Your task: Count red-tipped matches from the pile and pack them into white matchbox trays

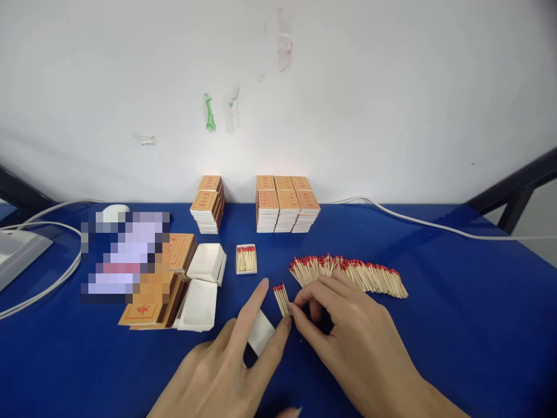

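A small row of red-tipped matches (281, 299) lies on the blue table between my hands. My left hand (230, 360) is spread palm down; one fingertip touches the row's lower end. Beneath its fingers is a white card piece (261, 332), partly covered. My right hand (348, 325) pinches with thumb and forefinger at the row's right side, apparently on a match; the tips hide the exact grip. Behind that hand spreads a long pile of loose matches (374, 276). A white matchbox tray (246, 271) filled with matches sits farther back.
At left are stacked white trays (198, 307), flat orange matchbox sleeves (141, 307) and a pixelated object (130, 255). Closed matchboxes stand by the wall in a left stack (206, 203) and a right stack (287, 203). A white cable (413, 223) runs along the right.
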A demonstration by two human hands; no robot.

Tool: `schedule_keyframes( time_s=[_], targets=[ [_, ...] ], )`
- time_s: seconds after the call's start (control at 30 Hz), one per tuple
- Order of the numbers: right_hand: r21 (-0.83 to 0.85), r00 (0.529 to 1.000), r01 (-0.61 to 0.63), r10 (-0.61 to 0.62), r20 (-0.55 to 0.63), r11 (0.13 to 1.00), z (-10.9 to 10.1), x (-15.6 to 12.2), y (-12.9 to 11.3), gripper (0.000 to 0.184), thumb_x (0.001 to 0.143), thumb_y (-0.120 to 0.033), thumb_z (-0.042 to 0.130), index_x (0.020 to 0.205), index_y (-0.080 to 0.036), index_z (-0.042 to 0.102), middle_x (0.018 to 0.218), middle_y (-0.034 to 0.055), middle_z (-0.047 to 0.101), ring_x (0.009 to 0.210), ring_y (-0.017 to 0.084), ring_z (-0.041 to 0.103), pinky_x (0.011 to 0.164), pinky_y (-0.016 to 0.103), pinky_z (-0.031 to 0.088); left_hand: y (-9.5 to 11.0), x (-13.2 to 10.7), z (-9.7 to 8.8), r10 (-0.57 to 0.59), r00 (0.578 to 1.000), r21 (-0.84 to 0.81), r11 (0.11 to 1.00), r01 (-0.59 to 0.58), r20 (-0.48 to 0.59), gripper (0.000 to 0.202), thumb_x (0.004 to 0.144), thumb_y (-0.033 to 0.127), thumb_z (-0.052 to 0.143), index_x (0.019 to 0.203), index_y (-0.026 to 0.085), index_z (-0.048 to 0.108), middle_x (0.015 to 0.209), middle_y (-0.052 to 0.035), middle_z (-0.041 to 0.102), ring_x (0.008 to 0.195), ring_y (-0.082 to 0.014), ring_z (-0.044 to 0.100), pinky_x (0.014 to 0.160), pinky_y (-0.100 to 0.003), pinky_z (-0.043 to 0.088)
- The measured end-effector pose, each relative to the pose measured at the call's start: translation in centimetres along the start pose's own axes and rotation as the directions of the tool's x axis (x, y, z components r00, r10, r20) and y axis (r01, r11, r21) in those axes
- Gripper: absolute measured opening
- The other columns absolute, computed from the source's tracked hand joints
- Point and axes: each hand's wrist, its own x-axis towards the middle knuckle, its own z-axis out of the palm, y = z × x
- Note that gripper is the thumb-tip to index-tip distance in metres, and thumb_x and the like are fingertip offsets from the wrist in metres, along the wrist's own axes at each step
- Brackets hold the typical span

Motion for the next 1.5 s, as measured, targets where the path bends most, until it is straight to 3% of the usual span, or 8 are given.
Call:
schedule_keyframes(
  time_s=[0.1,0.47,0.63,0.93,1.13,1.3,1.43,1.5],
  targets=[
    [-0.003,1.0,0.0,0.0,-0.003,1.0,0.0,0.0,0.0,0.021,0.1,-0.022,0.071,0.08,-0.026,0.065,0.074,-0.002,0.064,0.074,0.019,0.063,0.059,0.031,0.045,0.0,0.0,0.0,0.011,1.0,0.011,1.0,-0.011,-0.009,0.075,0.111,0.06,0.043,0.172,0.017,0.036,0.175,-0.0347,0.03,0.093,-0.0268,0.082,0.061,-0.032,0.068],
    [-0.029,0.999,0.012,-0.013,-0.05,0.999,0.1,0.2,0.1,0.02,0.102,-0.024,0.068,0.082,-0.026,0.067,0.073,-0.0016,0.066,0.073,0.02,0.064,0.056,0.03,0.044,0.0,-0.6,0.6,0.005,1.0,0.073,0.997,-0.004,-0.01,0.07,0.11,0.055,0.042,0.171,0.021,0.039,0.174,-0.0329,0.034,0.067,-0.0157,0.075,0.055,-0.03,0.065],
    [-0.031,0.999,0.017,-0.018,-0.049,0.999,0.1,0.3,0.1,0.015,0.1,-0.022,0.068,0.086,-0.027,0.069,0.072,-0.0019,0.066,0.071,0.02,0.066,0.053,0.029,0.042,-0.1,-0.6,0.4,0.013,1.0,0.066,0.998,-0.012,-0.019,0.068,0.111,0.059,0.041,0.167,0.023,0.047,0.173,-0.0334,0.034,0.076,-0.0198,0.078,0.057,-0.031,0.066],
    [0.027,0.998,-0.066,0.065,0.017,0.997,0.1,0.4,0.2,0.013,0.095,-0.018,0.074,0.088,-0.028,0.071,0.067,-0.0072,0.067,0.058,0.014,0.066,0.054,0.027,0.043,0.4,0.2,0.0,-0.005,1.0,0.083,0.997,0.004,0.012,0.073,0.11,0.072,0.034,0.169,0.031,0.046,0.174,-0.0327,0.033,0.07,-0.0212,0.077,0.048,-0.031,0.059],
    [0.023,0.997,-0.072,0.072,0.005,0.997,0.3,0.4,0.3,0.012,0.095,-0.019,0.074,0.088,-0.029,0.071,0.06,-0.0107,0.065,0.049,0.013,0.064,0.05,0.027,0.039,0.2,0.4,-0.1,0.034,0.999,0.09,0.995,-0.035,0.012,0.074,0.11,0.074,0.03,0.167,0.03,0.048,0.169,-0.0371,0.04,0.045,-0.0096,0.059,0.039,-0.029,0.052],
    [0.009,0.998,-0.065,0.065,0.013,0.998,0.3,0.3,0.3,0.01,0.095,-0.021,0.074,0.09,-0.029,0.073,0.058,-0.0114,0.065,0.046,0.013,0.063,0.05,0.027,0.039,0.2,0.5,-0.3,0.021,1.0,0.104,0.994,-0.023,0.018,0.076,0.11,0.073,0.03,0.169,0.027,0.045,0.17,-0.0367,0.039,0.055,-0.0146,0.069,0.042,-0.028,0.055],
    [0.013,0.998,-0.057,0.057,0.004,0.998,0.2,0.3,0.3,0.009,0.095,-0.022,0.074,0.09,-0.029,0.074,0.058,-0.0111,0.065,0.046,0.013,0.063,0.049,0.026,0.04,0.5,0.4,-0.3,-0.017,0.998,0.137,0.991,0.009,0.058,0.062,0.111,0.049,0.05,0.169,0.027,0.044,0.17,-0.0331,0.041,0.089,-0.0294,0.081,0.052,-0.03,0.063],
    [0.026,0.998,-0.057,0.057,0.005,0.998,0.2,0.3,0.3,0.009,0.095,-0.022,0.073,0.09,-0.029,0.074,0.057,-0.011,0.065,0.045,0.012,0.062,0.049,0.026,0.04,0.6,0.3,-0.3,-0.025,0.998,0.14,0.99,0.016,0.06,0.062,0.111,0.047,0.05,0.169,0.027,0.044,0.169,-0.0327,0.043,0.094,-0.0313,0.081,0.054,-0.031,0.064]
  ],
)
